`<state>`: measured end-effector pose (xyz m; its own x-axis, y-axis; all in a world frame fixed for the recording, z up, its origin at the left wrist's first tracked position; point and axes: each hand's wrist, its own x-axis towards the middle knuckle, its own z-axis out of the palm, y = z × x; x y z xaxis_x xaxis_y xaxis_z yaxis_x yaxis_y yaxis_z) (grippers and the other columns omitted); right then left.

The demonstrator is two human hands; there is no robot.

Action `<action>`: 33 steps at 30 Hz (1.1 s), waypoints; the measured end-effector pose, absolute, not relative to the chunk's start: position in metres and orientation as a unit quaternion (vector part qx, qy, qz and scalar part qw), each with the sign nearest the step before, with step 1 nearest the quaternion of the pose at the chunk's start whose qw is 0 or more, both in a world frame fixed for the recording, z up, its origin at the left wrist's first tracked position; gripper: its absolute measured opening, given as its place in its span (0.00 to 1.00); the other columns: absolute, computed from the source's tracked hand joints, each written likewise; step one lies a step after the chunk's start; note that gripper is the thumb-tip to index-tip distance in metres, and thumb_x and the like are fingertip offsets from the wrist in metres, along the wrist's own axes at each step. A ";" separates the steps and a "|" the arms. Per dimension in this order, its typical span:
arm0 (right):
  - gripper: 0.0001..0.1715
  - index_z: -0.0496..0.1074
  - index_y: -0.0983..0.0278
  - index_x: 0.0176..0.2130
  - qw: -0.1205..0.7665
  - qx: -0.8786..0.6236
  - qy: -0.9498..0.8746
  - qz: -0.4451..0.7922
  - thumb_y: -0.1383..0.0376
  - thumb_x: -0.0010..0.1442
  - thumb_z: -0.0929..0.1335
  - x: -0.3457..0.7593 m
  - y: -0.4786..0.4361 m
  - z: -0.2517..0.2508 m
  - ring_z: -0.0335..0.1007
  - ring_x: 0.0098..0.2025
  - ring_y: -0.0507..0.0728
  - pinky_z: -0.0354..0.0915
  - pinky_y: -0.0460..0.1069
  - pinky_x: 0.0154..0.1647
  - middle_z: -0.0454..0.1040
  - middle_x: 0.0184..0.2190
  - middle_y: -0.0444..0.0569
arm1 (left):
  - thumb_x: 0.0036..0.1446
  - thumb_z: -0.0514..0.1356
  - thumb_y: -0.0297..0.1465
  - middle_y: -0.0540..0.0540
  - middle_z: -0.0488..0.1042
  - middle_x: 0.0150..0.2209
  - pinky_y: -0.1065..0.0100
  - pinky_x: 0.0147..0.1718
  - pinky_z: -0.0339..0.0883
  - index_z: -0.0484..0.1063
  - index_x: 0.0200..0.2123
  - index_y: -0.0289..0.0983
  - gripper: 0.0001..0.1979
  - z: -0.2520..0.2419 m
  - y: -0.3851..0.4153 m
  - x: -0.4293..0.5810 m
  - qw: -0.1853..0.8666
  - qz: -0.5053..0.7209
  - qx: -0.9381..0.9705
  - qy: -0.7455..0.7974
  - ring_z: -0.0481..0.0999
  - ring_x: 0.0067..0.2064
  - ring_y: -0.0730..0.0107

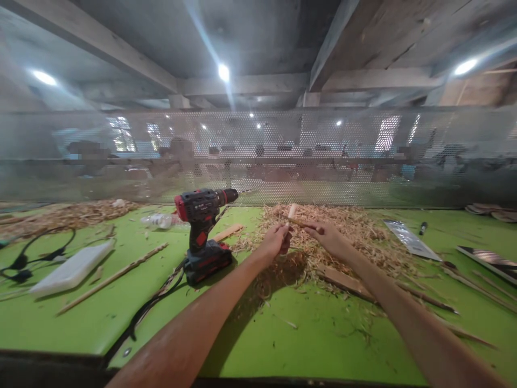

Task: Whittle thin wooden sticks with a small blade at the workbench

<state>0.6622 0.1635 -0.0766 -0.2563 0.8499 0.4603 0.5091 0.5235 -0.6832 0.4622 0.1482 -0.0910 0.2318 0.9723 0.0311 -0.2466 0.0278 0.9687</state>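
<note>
Stick (292,210), pale and flat, points up out of the left hand (278,240), near the middle of the view. Largest of all about it is the mesh screen (262,161), spanning the view behind the work, with blurred shapes beyond. Before it spreads the green table (278,345). Shavings (363,242) lie in a broad heap behind and beneath the hands, and a second pile lies at the far left. Left of the hands, the drill (204,221) stands upright on its battery, chuck turned to the right. The left hand grips the stick with curled fingers; the right hand (323,236) pinches a thin brown piece, which crosses the stick; whether they touch, I cannot tell. A white block (72,270) lies flat at the left, and a long rod (115,277) slants between it and the drill. Under the right forearm, a board (343,280) rests among shavings. Next in size come a clear bottle (161,220) on its side behind the drill and a packet (412,240) right of the heap. Smallest is a black cylinder (423,228) just beside the packet.
</note>
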 end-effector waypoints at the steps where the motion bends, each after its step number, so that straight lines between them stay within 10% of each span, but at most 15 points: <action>1: 0.29 0.86 0.61 0.38 0.405 -0.448 -0.774 0.192 0.40 0.58 0.71 0.661 0.162 -0.077 0.63 0.27 0.56 0.58 0.50 0.29 0.77 0.26 0.49 | 0.70 0.53 0.33 0.58 0.58 0.21 0.75 0.18 0.40 0.65 0.35 0.38 0.09 -0.091 0.148 0.463 0.615 0.499 0.486 0.370 0.50 0.17 0.81; 10: 0.41 0.88 0.62 0.38 0.366 -0.506 -0.777 0.075 0.34 0.63 0.63 0.672 0.171 -0.083 0.62 0.24 0.57 0.52 0.50 0.28 0.74 0.22 0.51 | 0.70 0.58 0.37 0.59 0.57 0.20 0.76 0.18 0.40 0.66 0.34 0.37 0.12 -0.096 0.150 0.462 0.601 0.509 0.493 0.368 0.49 0.16 0.82; 33: 0.26 0.88 0.55 0.45 0.358 -0.529 -0.770 0.002 0.44 0.67 0.67 0.680 0.168 -0.085 0.75 0.32 0.64 0.59 0.52 0.30 0.84 0.34 0.56 | 0.71 0.55 0.28 0.59 0.55 0.19 0.75 0.17 0.41 0.65 0.32 0.37 0.11 -0.099 0.154 0.459 0.556 0.505 0.542 0.376 0.51 0.15 0.82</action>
